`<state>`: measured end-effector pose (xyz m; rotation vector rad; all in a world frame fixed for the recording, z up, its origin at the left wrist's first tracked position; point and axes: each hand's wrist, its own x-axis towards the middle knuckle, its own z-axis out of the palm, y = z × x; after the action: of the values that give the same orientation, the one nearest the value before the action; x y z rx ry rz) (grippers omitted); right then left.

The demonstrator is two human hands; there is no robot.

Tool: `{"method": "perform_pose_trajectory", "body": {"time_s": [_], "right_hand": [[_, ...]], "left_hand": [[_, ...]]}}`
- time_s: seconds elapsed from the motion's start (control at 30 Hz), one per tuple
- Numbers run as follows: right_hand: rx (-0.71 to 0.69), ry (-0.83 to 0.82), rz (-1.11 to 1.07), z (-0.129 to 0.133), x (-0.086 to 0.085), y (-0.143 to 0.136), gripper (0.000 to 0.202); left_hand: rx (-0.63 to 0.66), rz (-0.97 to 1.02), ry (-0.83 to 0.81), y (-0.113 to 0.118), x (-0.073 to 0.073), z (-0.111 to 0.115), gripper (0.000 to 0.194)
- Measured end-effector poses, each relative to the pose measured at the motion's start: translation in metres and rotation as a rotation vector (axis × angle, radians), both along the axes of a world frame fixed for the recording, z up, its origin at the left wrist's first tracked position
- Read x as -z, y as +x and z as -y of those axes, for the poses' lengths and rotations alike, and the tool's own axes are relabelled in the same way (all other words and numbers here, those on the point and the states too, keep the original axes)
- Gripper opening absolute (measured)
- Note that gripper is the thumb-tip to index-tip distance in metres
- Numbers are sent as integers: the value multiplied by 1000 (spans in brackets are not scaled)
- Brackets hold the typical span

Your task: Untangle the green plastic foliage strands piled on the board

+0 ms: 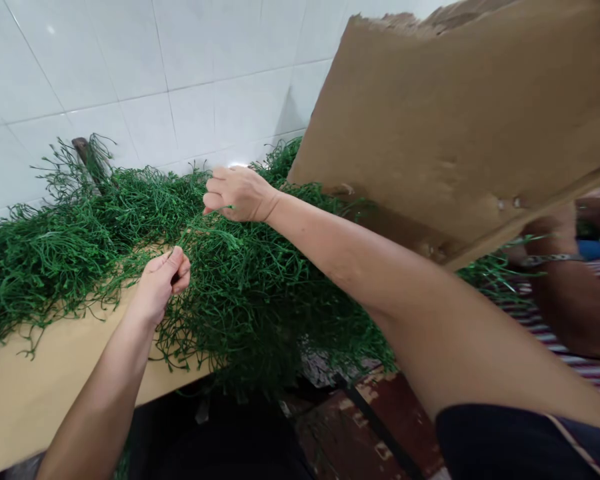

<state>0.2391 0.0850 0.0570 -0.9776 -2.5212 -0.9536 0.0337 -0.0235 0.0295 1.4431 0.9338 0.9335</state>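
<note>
Inspection finds the person's left hand (167, 273) and right hand (237, 193) apart from one another, each with fingers curled closed, over a tangled heap of thin, branching, glossy green strands, apparently plastic (250, 287). Whether either hand has a strand pinched cannot be told. The step in hand is judged to be drawing out or separating strands; the next move would call for a firm pinch on a single stem and a gentle pull, lest neighbours snag. The heap lies along a flat tan board (80, 363) and spills over its near edge, against a white glazed-tile wall (130, 80). Its stems are fine, forked and kinked, dense in the middle and sparser at the near left. A large brown cardboard sheet with a ragged top edge (430, 120) slants over its right portion.
</note>
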Motion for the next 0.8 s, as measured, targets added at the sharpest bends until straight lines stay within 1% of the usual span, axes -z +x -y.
{"method": "perform_pose_trajectory", "body": {"time_s": [0.07,0.13,0.2,0.23,0.3,0.33,0.4,0.43,0.47,0.5,0.53,0.67,0.73,0.8], "right_hand": [[145,-2,-48,-1,-4,18,38],[364,31,-165,2,-12,45,31],[505,106,-284,7,-19,70,37],[542,122,-332,11,-21,77,39],[467,69,-297,18,-22,76,42],[395,41,-271,21,-21,69,41],[240,1,-246,26,-17,50,34],[183,-12,-256,28,-15,41,29],[143,-26,-275,29,-13,33,25],[116,-45,-296,31,-12,28,23],[93,-69,-316,32,-11,25,22],[-43,-212,-330,42,-8,17,21],[-96,-276,-342,47,-8,10,22],[-129,-316,-368,53,-7,1,23]], "left_hand": [[-20,-15,18,-14,1,7,47],[-70,-34,46,-33,1,17,48],[-111,-88,95,-48,1,25,48],[-108,-136,119,-50,1,26,47],[-72,-285,209,-44,2,21,44],[-46,-393,267,-37,3,15,40],[-40,-606,405,-20,4,2,27],[-46,-680,474,-14,4,-6,30],[-59,-721,535,-9,4,-13,41],[-76,-728,580,-8,3,-20,52],[-104,-704,609,-8,2,-26,58],[-256,-476,615,-8,-3,-48,66],[-247,-377,592,0,-3,-56,63],[-170,-307,551,9,-3,-59,47]]}}
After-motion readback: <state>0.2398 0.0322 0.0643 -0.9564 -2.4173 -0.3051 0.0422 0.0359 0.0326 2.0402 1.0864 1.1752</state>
